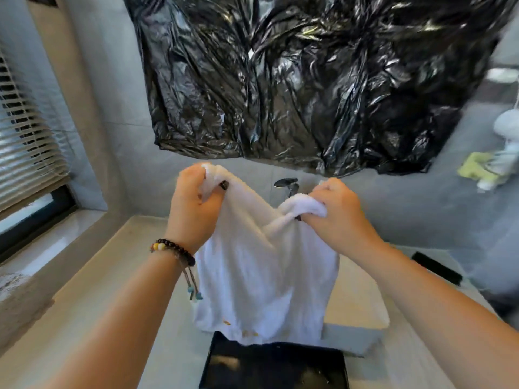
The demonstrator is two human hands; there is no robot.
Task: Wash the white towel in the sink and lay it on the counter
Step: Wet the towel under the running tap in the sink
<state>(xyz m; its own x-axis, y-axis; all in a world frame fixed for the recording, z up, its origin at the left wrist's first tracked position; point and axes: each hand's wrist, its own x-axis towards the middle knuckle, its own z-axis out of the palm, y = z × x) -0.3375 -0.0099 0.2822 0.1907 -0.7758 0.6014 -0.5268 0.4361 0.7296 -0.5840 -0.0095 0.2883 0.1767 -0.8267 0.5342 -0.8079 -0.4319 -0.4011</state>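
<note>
- The left hand (193,209) has its fingers curled tight round one top corner of the white towel (264,282).
- The right hand (334,211) grips the other bunched corner the same way.
- The towel hangs in the air between them, above the counter (92,318), its lower edge over a dark tray (275,369).
- A faucet (288,185) shows behind the towel, and black plastic sheeting (309,80) covers the wall.

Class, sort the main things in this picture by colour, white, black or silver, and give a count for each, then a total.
White: 1, the towel, held up by the left hand and right hand.
Black: 2, the plastic sheet and the tray.
Silver: 1, the faucet.
Total: 4.
</note>
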